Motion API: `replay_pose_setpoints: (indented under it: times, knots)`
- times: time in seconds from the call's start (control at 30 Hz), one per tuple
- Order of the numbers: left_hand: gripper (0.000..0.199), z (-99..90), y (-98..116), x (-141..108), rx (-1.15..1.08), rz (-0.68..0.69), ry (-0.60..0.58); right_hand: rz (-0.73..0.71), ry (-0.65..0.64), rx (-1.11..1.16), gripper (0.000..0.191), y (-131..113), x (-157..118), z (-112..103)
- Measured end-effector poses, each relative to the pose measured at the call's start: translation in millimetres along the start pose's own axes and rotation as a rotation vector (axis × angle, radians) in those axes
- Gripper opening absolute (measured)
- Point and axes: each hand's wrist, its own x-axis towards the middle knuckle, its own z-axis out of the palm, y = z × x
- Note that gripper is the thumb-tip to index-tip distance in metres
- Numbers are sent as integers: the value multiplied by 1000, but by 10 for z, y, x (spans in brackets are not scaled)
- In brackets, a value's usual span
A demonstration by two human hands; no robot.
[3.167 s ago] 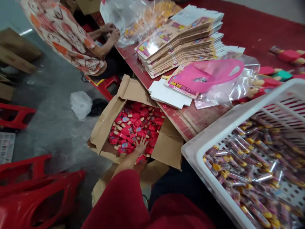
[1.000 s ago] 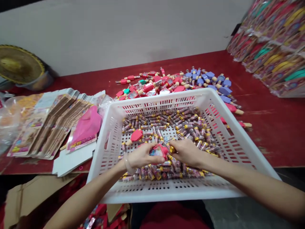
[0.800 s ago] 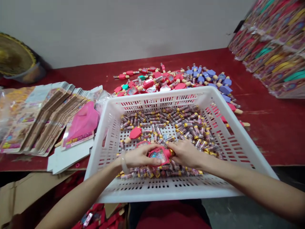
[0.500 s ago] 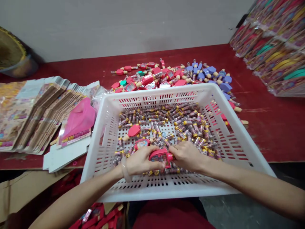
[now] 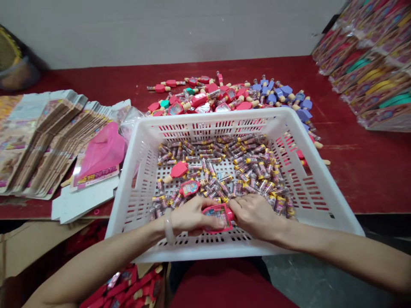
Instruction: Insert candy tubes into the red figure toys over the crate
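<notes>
My left hand (image 5: 192, 216), a pale bangle at its wrist, is closed around a red plastic case (image 5: 217, 217) with a clear printed window facing up. My right hand (image 5: 253, 214) pinches at the narrow right end of this case; its fingers hide what they grip there. Both hands are low inside a white slotted basket (image 5: 126, 171), above many small clear tubes (image 5: 257, 171) with yellow ends. Two similar red pieces lie on the tubes left of centre: a red case with a window (image 5: 189, 187) and a red piece with a light stick (image 5: 179, 170).
Behind the basket, red, purple and green pieces (image 5: 205, 99) are heaped on the red table (image 5: 346, 171). Folded printed cards (image 5: 54, 141) and a pink piece (image 5: 104, 147) lie left. Packaged goods (image 5: 372, 72) are stacked right. More red pieces (image 5: 128, 291) lie below, at lower left.
The red case has tilted in my left hand, so its window shows more. My right hand stays at its end, turned slightly. The view has shifted a little.
</notes>
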Motion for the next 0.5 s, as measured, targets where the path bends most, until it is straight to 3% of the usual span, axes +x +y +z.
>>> replay_pose_setpoints:
  times: [0.1,0.27,0.37,0.5]
  knots:
    - [38,-38,-5,25,-226,-134,-138,4,-38,-63,16,-50,-24,-62]
    - [34,1,-36,47,-142,-132,-104,21,-189,-50,17,-115,-21,-73]
    - [31,58,-60,45,186,68,24,94,-300,24,16,-112,9,-38]
    - [36,112,-133,59,951,380,302,243,-415,194,13,-16,105,18]
